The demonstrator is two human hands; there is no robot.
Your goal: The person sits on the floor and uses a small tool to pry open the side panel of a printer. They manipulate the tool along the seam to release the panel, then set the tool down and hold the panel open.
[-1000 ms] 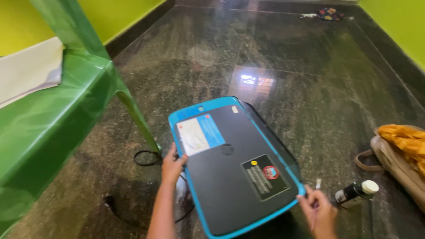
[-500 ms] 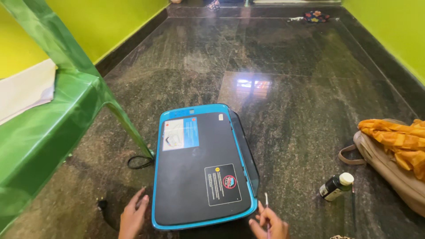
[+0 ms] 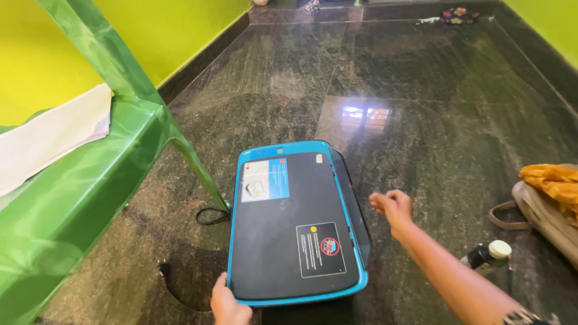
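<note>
Gripping blue-edged black device (image 3: 295, 224) near corner: left hand (image 3: 229, 306); right hand (image 3: 392, 206) loosely curled, empty, beside it

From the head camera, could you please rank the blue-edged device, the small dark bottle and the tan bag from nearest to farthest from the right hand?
From the right hand:
1. Blue-edged device, just to its left.
2. Small dark bottle, lower right.
3. Tan bag, far right.

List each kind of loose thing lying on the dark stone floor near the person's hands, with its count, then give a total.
Black printer with blue trim: 1
Black cable: 1
Dark bottle with white cap: 1
Tan bag with handle: 1
Orange cloth, on the bag: 1
Total: 5
</note>
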